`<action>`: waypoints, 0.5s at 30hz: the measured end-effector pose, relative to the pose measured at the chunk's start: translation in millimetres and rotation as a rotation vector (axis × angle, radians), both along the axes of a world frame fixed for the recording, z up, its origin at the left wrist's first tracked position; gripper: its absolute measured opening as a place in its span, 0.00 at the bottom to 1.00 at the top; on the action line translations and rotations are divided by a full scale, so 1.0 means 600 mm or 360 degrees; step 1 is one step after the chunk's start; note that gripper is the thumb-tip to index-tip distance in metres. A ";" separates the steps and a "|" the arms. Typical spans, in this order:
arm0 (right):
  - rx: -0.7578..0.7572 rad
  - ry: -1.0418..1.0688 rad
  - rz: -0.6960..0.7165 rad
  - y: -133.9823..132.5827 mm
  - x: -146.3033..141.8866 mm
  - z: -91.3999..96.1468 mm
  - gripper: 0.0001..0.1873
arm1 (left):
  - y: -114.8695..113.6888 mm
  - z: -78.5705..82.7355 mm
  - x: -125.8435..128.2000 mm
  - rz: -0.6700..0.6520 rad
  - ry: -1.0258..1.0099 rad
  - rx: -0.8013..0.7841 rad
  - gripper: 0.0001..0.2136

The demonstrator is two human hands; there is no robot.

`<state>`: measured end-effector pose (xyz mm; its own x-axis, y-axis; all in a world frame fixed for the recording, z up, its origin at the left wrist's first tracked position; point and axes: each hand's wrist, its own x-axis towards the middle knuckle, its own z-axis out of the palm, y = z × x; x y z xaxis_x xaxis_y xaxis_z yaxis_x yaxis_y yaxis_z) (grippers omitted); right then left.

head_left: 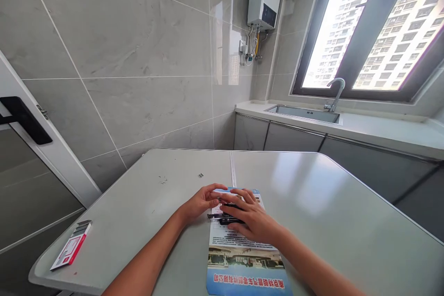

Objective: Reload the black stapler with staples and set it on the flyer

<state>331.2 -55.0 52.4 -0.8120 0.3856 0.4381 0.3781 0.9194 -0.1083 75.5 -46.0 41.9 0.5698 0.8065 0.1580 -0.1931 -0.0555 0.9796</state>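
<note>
A black and silver stapler [222, 217] lies across a printed leaflet [247, 277] on the table, its long metal part pointing left. My right hand [255, 222] rests over the stapler, fingers bent around its body and hiding much of it. My left hand [204, 201] is at the stapler's upper left, thumb and fingertips drawn together close to the right fingertips. Whatever lies between the left fingertips is too small and covered to make out. The leaflet has a blue lower edge with red lettering and a photo of a building.
Small staple pieces [200, 175] and scattered bits [163, 180] lie on the white table [291, 185]. A red and white staple box [71, 246], with grey staple strips at its top, sits near the left edge. Behind are a tiled wall, a sink [305, 113] and a window.
</note>
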 end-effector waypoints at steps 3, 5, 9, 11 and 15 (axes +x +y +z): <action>0.0072 -0.0056 0.0003 -0.010 -0.010 0.003 0.24 | -0.006 0.005 0.000 -0.0075 0.0020 0.0006 0.26; 0.0082 -0.0047 -0.0034 -0.011 -0.011 0.004 0.25 | -0.007 0.006 0.000 -0.0109 0.0001 0.0037 0.26; 0.0091 -0.0031 -0.0051 -0.006 -0.005 0.005 0.26 | -0.003 0.005 0.000 -0.0149 -0.0011 0.0107 0.26; 0.0084 -0.0020 -0.0044 -0.005 -0.004 0.005 0.25 | -0.002 0.004 0.000 -0.0152 0.0002 0.0124 0.25; 0.0048 0.0021 -0.0044 -0.006 -0.005 0.007 0.22 | -0.003 0.005 -0.002 -0.0124 0.0027 0.0142 0.24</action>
